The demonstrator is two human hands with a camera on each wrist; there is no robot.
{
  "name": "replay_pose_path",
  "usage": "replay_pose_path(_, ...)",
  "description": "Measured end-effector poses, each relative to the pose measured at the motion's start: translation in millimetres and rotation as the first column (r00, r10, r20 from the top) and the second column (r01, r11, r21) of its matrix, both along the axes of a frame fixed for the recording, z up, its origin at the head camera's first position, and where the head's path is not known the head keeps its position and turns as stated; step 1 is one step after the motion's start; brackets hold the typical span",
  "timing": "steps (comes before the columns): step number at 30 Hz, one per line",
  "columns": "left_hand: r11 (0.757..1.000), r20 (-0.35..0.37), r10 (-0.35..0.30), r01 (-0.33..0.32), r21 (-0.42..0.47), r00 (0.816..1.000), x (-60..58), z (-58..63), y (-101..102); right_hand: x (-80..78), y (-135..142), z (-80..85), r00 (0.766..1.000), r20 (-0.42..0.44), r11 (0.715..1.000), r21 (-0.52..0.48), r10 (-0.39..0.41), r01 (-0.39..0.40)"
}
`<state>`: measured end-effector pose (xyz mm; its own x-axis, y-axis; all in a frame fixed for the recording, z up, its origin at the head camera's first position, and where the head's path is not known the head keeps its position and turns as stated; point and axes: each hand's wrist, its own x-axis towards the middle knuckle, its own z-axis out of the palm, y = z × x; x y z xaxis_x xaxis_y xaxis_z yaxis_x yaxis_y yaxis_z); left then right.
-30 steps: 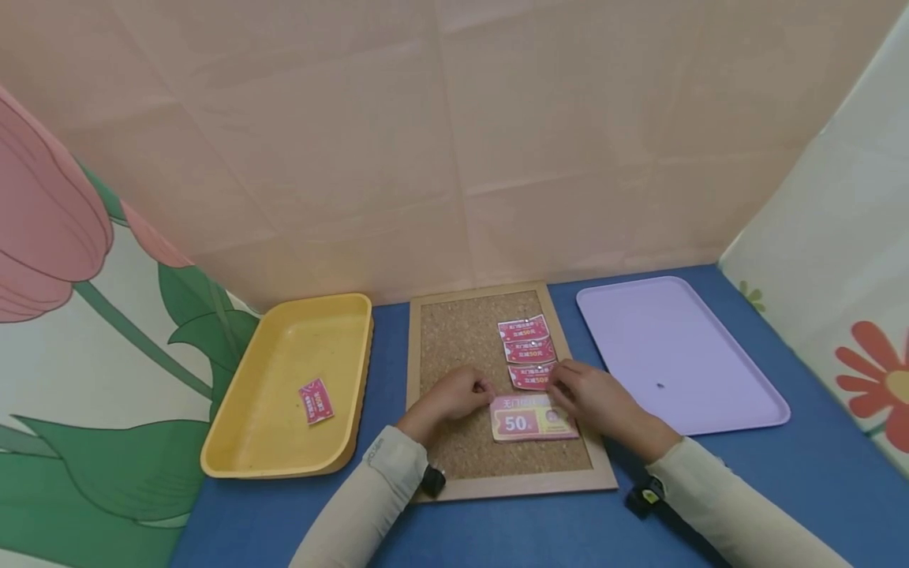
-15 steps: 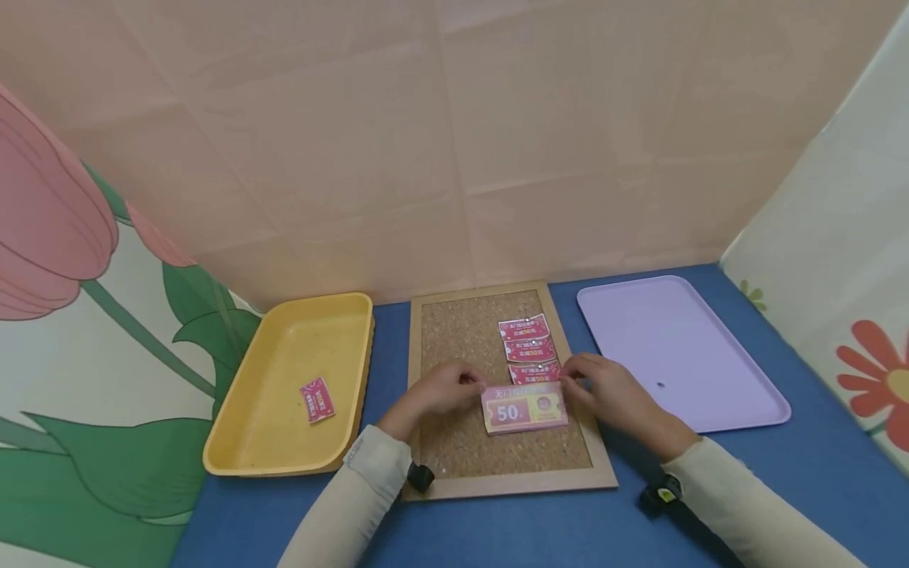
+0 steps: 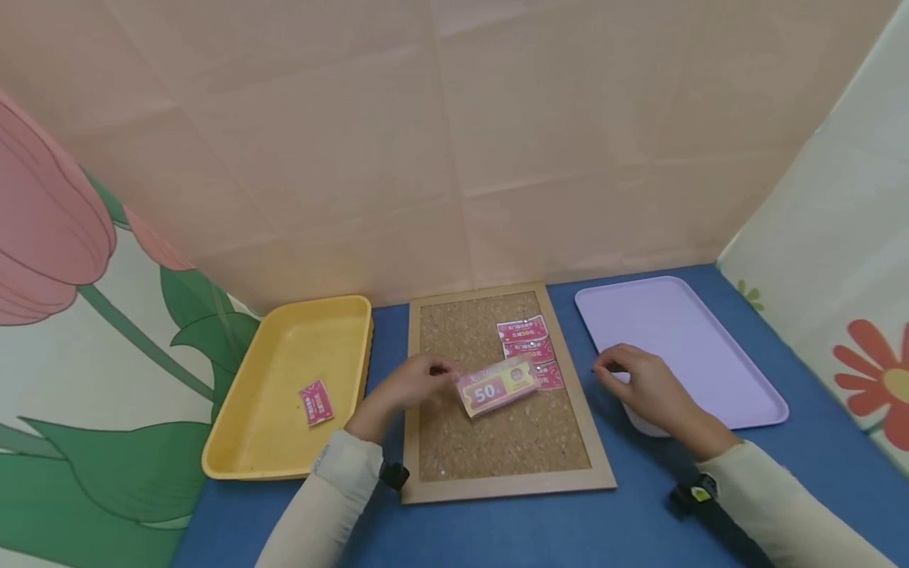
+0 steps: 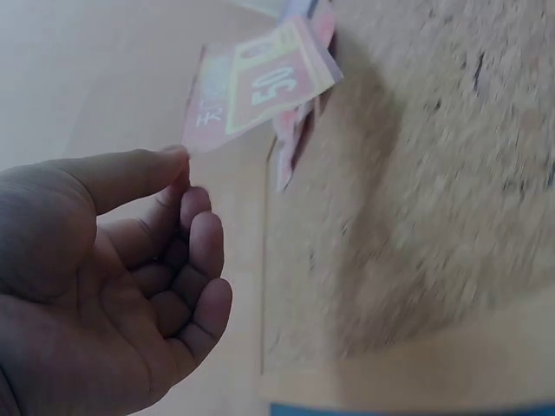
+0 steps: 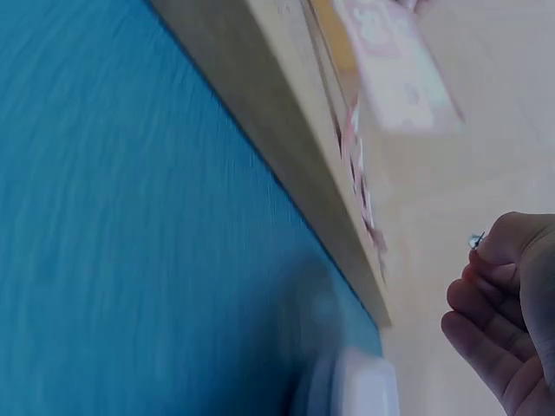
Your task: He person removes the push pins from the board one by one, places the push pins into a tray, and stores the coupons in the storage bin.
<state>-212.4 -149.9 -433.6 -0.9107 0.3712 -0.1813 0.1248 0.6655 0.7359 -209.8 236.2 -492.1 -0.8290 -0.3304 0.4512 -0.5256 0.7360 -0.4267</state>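
My left hand (image 3: 424, 379) pinches one end of a pink and yellow coupon (image 3: 499, 387) marked 50. In the left wrist view the coupon (image 4: 260, 87) hangs tilted from thumb and forefinger, above the cork board (image 3: 497, 461). Behind it on the board's right side are three red coupons (image 3: 524, 328), the lowest partly covered. My right hand (image 3: 649, 390) is over the near left part of the purple tray (image 3: 682, 331). In the right wrist view its thumb and forefinger pinch a tiny silvery thumbtack (image 5: 476, 240).
A yellow tray (image 3: 284, 454) on the left holds a small red coupon (image 3: 316, 402). The cork board has a raised wooden frame (image 3: 511, 483). All stand on a blue cloth (image 3: 483, 525), with a draped backdrop behind.
Both hands were at the coupon's sides. The right hand has let go and moved right over the purple tray. The left hand has lifted and tilted the coupon, shifting it left.
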Motion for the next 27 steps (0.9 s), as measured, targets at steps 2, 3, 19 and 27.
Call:
replay_pose_path(2,1.0,-0.035,0.015,-0.015,-0.008,0.999,0.6,3.8,-9,0.2,8,0.2,1.0,-0.004,1.0,-0.002,-0.019,0.019)
replay_pose_path(3,1.0,-0.055,0.025,-0.025,-0.009,0.998,1.0,5.8,-13,0.4,11,0.3,1.0,-0.009,1.0,-0.002,-0.028,0.028)
replay_pose_path(19,0.952,-0.105,0.305,-0.303,0.031,0.947,19.2,26.5,-117,0.1,64,-3.3,0.996,-0.026,0.996,0.038,-0.085,0.086)
replay_pose_path(27,0.901,-0.098,0.433,-0.435,0.011,0.896,30.1,25.6,-164,-1.0,78,-7.2,0.991,0.019,0.989,0.06,-0.135,0.134)
